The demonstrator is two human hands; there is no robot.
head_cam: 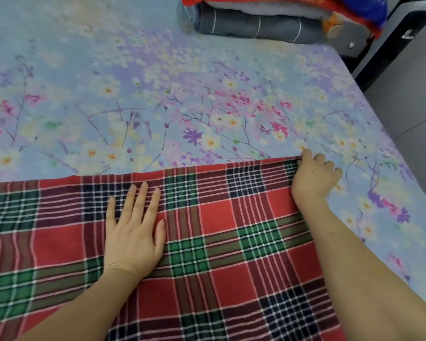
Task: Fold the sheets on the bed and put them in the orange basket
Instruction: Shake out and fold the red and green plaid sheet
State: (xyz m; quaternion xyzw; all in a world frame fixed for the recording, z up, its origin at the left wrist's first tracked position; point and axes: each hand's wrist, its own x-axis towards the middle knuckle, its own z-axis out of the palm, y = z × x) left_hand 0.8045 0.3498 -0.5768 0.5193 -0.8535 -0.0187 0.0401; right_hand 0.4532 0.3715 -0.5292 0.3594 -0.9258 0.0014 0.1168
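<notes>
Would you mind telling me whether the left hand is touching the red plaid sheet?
Touching. The head view shows the left hand lying flat, palm down, on the red plaid sheet, with no gap between them.

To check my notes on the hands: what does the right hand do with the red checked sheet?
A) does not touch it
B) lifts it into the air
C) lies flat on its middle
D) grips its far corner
D: the right hand curls its fingers around the far corner of the sheet, while the left hand lies flat on it.
</notes>
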